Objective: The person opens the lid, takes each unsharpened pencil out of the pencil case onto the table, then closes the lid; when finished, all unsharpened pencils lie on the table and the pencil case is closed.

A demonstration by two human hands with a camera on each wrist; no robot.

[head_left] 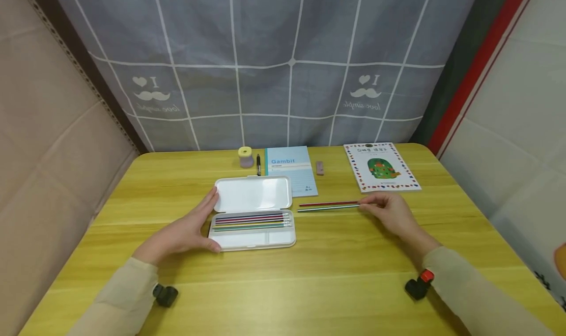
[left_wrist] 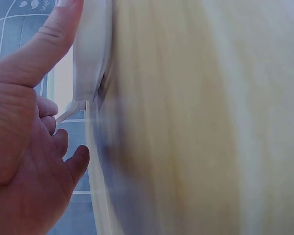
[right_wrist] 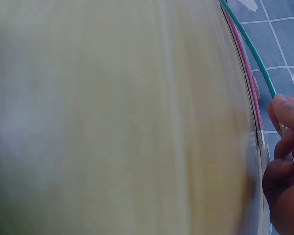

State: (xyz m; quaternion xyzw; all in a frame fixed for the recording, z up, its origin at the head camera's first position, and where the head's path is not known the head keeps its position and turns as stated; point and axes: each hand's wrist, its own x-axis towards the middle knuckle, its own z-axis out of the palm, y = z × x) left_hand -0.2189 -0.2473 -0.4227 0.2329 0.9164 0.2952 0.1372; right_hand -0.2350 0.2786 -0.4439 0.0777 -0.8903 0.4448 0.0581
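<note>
A white pencil case [head_left: 252, 240] lies with its lid [head_left: 253, 194] folded back. Several coloured pencils [head_left: 249, 221] rest in its upper compartment. My left hand [head_left: 190, 228] spans the case's left side, thumb at the front corner, fingers at the lid's edge. To the right of the case, my right hand [head_left: 389, 213] pinches a green pencil [right_wrist: 255, 52] near its end, between thumb and finger. A red pencil [right_wrist: 246, 68] lies beside it, its metal-banded end apart from the fingers in the right wrist view. The green pencil's very end is partly hidden by the fingers.
Behind the case are a light-blue notebook [head_left: 289, 161], a black pen [head_left: 258, 164], a yellow-and-purple container [head_left: 245, 157] and a small eraser [head_left: 320, 168]. A picture booklet [head_left: 382, 169] lies at the back right. A grey curtain [head_left: 265, 90] hangs behind the wooden table [head_left: 283, 287].
</note>
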